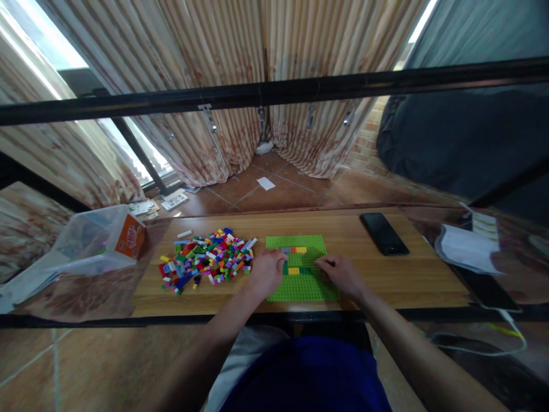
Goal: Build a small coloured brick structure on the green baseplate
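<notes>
A green baseplate (305, 289) lies on the wooden table (386, 274) in front of me. A short row of grey, orange and yellow bricks (294, 250) sits near its far edge, and a second row with a yellow brick (294, 270) runs across its middle. My left hand (266, 273) rests on the plate's left edge, fingers curled beside the middle row. My right hand (338, 273) lies on the plate's right side, fingers bent down at the row's right end. Whether either hand pinches a brick is hidden. A heap of loose coloured bricks (208, 258) lies left of the plate.
A black phone (384, 233) lies at the table's far right. A clear plastic tub (92, 240) with an orange box (130, 235) stands left of the table. White cloth or paper (465, 249) and cables sit at the right. A black bar (274, 91) crosses overhead.
</notes>
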Demonstrator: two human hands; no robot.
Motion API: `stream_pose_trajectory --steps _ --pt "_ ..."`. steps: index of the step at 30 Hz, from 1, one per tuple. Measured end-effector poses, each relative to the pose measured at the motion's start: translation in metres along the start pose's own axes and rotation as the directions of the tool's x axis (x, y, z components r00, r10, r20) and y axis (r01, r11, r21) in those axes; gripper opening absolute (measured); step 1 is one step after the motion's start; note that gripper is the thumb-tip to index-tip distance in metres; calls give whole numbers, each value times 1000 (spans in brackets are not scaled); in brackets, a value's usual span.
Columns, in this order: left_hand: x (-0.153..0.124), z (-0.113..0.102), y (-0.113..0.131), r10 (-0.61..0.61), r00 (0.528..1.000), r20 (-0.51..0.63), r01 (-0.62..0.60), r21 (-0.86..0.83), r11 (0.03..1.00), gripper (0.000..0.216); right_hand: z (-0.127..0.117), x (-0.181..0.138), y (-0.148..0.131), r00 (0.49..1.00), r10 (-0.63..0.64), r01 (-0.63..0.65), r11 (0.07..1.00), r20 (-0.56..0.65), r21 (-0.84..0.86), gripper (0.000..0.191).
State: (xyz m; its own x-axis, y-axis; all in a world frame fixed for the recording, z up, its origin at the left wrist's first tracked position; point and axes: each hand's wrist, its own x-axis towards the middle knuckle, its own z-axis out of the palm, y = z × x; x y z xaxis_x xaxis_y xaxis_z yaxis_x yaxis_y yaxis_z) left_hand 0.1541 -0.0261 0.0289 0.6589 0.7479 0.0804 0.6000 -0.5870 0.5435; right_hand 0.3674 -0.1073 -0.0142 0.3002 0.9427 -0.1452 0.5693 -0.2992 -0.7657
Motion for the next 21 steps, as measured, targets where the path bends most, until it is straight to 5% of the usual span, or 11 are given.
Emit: stream_pose_trajectory --steps 4,8,16,21 --pt "-47 -10 -25 -89 994 -61 77 -175 981 24 5 -13 1 985 -130 122 990 -116 -70 27" --pt "-79 -10 -37 -168 986 2 161 -294 942 21 22 -19 -7 909 -416 391 871 -26 -297 29" --pt "-86 -11 -40 -200 980 3 186 -377 907 22 26 -3 -16 826 -536 558 735 174 -385 14" --pt "-87 -8 -43 -216 976 2 201 -374 905 22 24 -2 -13 802 -578 584 711 147 -391 16"
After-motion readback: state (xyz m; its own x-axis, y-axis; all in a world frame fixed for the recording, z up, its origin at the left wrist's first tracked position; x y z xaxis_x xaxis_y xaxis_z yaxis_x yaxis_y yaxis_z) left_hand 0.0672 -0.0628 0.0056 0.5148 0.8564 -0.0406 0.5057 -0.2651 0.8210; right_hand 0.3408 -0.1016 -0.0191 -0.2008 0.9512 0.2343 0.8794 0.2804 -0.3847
